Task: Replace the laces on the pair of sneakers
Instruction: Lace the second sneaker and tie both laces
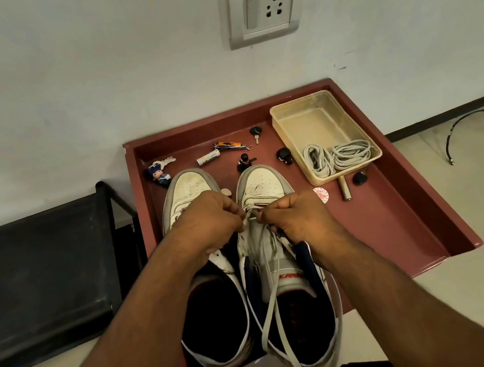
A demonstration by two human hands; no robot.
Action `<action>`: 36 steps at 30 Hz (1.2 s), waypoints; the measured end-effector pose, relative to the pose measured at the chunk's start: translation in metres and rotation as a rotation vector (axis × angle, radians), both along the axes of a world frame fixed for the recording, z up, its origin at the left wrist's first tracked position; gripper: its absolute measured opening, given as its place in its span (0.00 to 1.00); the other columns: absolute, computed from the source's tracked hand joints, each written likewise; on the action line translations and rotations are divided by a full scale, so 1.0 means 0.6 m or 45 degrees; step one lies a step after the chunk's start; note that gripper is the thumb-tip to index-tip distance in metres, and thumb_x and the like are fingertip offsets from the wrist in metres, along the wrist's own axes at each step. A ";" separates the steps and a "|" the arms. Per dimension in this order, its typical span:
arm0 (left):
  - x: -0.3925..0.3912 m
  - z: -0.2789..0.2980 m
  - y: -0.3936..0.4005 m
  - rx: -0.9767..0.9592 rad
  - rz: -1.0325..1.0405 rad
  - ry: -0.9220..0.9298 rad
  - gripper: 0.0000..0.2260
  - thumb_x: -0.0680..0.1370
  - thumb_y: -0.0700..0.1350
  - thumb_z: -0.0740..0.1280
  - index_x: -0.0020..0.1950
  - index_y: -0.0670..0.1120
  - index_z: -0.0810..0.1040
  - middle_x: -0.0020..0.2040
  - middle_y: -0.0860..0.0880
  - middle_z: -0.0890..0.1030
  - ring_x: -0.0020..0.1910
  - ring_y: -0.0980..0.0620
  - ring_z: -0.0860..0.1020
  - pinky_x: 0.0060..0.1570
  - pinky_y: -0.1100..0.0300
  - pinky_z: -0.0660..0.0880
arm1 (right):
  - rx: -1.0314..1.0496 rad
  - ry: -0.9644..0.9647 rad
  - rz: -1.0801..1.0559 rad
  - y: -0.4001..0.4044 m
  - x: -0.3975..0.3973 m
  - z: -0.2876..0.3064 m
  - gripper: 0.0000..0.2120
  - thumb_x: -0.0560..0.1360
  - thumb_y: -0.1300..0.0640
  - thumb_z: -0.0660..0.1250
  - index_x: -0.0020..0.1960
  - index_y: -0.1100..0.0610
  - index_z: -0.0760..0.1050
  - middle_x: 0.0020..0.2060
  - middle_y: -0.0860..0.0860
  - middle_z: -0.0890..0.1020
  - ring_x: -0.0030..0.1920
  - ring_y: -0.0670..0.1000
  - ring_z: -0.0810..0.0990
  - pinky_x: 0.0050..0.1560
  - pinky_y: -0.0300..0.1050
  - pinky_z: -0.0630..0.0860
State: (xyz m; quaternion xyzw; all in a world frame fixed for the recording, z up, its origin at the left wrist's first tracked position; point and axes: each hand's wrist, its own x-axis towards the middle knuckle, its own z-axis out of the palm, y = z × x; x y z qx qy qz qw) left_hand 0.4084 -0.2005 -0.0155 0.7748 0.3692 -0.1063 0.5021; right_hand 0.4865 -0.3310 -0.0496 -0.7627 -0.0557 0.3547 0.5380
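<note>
L hand (208, 221) grip pinching lace (267, 278), R hand (296, 217) grip pinching same, over R sneaker (261, 184)

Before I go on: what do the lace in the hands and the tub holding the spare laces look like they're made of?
The flat off-white lace pinched by the left hand and right hand looks like woven fabric: matte and limp, draping over the right sneaker. The translucent beige rectangular tub seems to be thin plastic: glossy rim, tray colour showing faintly through its walls.

Left sneaker (191, 192) laces hidden under left hand (208, 221); battery (208, 158) print too small to read.
</note>
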 end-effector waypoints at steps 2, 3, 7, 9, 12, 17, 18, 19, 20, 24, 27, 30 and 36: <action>-0.001 -0.003 0.005 -0.055 0.001 -0.011 0.06 0.77 0.36 0.69 0.43 0.44 0.83 0.39 0.46 0.82 0.39 0.53 0.77 0.43 0.61 0.74 | 0.003 -0.003 0.044 -0.001 0.001 -0.001 0.09 0.72 0.65 0.73 0.34 0.59 0.82 0.23 0.52 0.75 0.20 0.45 0.67 0.23 0.36 0.64; -0.001 -0.004 0.006 -0.061 0.000 -0.016 0.06 0.78 0.37 0.68 0.43 0.45 0.83 0.39 0.46 0.82 0.39 0.52 0.77 0.46 0.59 0.75 | 0.006 -0.002 0.074 0.000 0.001 -0.001 0.07 0.72 0.65 0.73 0.35 0.59 0.83 0.23 0.52 0.76 0.21 0.45 0.67 0.23 0.36 0.64; 0.013 -0.011 -0.002 0.381 -0.164 0.113 0.04 0.76 0.45 0.71 0.42 0.50 0.81 0.38 0.54 0.82 0.45 0.52 0.79 0.60 0.52 0.69 | -0.025 0.005 0.201 0.000 0.008 0.003 0.04 0.74 0.62 0.72 0.40 0.59 0.83 0.24 0.50 0.77 0.22 0.43 0.68 0.22 0.33 0.64; 0.020 -0.004 -0.011 0.663 -0.280 0.216 0.02 0.78 0.48 0.69 0.46 0.52 0.80 0.44 0.54 0.82 0.50 0.51 0.78 0.59 0.50 0.59 | -0.040 0.031 0.290 -0.002 0.016 0.009 0.04 0.75 0.62 0.70 0.43 0.61 0.83 0.26 0.50 0.80 0.22 0.41 0.70 0.23 0.31 0.65; 0.016 0.006 -0.006 0.813 -0.346 0.269 0.06 0.80 0.47 0.64 0.56 0.50 0.78 0.55 0.51 0.80 0.58 0.47 0.76 0.62 0.48 0.60 | -0.040 0.140 0.398 -0.014 0.035 0.018 0.05 0.76 0.62 0.68 0.49 0.62 0.83 0.32 0.53 0.83 0.27 0.44 0.72 0.27 0.37 0.67; -0.047 0.043 0.124 0.798 0.134 0.288 0.05 0.79 0.44 0.63 0.53 0.46 0.77 0.53 0.45 0.78 0.55 0.42 0.76 0.63 0.48 0.66 | 0.024 0.309 0.443 -0.026 0.057 0.023 0.05 0.75 0.67 0.67 0.47 0.59 0.79 0.35 0.55 0.83 0.28 0.47 0.72 0.28 0.39 0.72; -0.059 0.047 0.144 0.807 0.233 0.313 0.05 0.79 0.44 0.65 0.53 0.46 0.78 0.52 0.45 0.78 0.53 0.42 0.75 0.64 0.46 0.66 | 0.048 0.352 0.445 -0.025 0.058 0.023 0.06 0.75 0.68 0.67 0.47 0.58 0.78 0.34 0.54 0.83 0.28 0.47 0.71 0.28 0.39 0.72; -0.063 0.049 0.149 0.843 0.261 0.375 0.06 0.79 0.45 0.65 0.53 0.46 0.78 0.52 0.45 0.77 0.53 0.42 0.75 0.62 0.46 0.65 | 0.074 0.400 0.450 -0.023 0.058 0.024 0.06 0.76 0.68 0.66 0.47 0.58 0.77 0.33 0.53 0.83 0.28 0.47 0.71 0.29 0.39 0.72; -0.060 0.046 0.146 0.869 0.227 0.439 0.06 0.79 0.45 0.64 0.54 0.47 0.77 0.53 0.46 0.77 0.53 0.42 0.75 0.61 0.46 0.64 | 0.086 0.433 0.466 -0.020 0.058 0.024 0.06 0.76 0.67 0.66 0.47 0.57 0.76 0.33 0.51 0.82 0.29 0.47 0.71 0.30 0.39 0.72; -0.035 0.019 0.096 0.809 0.050 0.401 0.08 0.79 0.44 0.61 0.57 0.48 0.75 0.55 0.46 0.80 0.57 0.43 0.77 0.65 0.44 0.59 | 0.027 0.377 0.592 -0.015 0.052 0.026 0.09 0.73 0.62 0.72 0.51 0.54 0.76 0.32 0.49 0.79 0.29 0.45 0.69 0.29 0.38 0.67; -0.025 0.024 0.076 0.975 -0.005 0.306 0.12 0.77 0.44 0.62 0.61 0.49 0.73 0.60 0.47 0.78 0.60 0.41 0.75 0.62 0.43 0.62 | 0.091 0.413 0.547 -0.016 0.050 0.027 0.10 0.73 0.65 0.71 0.50 0.54 0.75 0.35 0.50 0.78 0.30 0.45 0.70 0.32 0.39 0.67; -0.014 0.034 0.039 0.940 -0.232 0.083 0.18 0.75 0.40 0.66 0.64 0.52 0.73 0.65 0.51 0.76 0.63 0.44 0.74 0.63 0.47 0.69 | 0.107 0.417 0.492 -0.013 0.041 0.027 0.09 0.76 0.67 0.66 0.49 0.54 0.74 0.35 0.50 0.75 0.29 0.44 0.69 0.30 0.38 0.68; -0.001 0.013 -0.022 0.877 -0.485 0.101 0.09 0.79 0.41 0.65 0.58 0.49 0.77 0.56 0.49 0.81 0.59 0.46 0.77 0.64 0.50 0.66 | 0.127 0.451 0.404 -0.023 0.027 0.043 0.08 0.76 0.63 0.67 0.52 0.53 0.73 0.33 0.52 0.79 0.30 0.48 0.73 0.27 0.39 0.68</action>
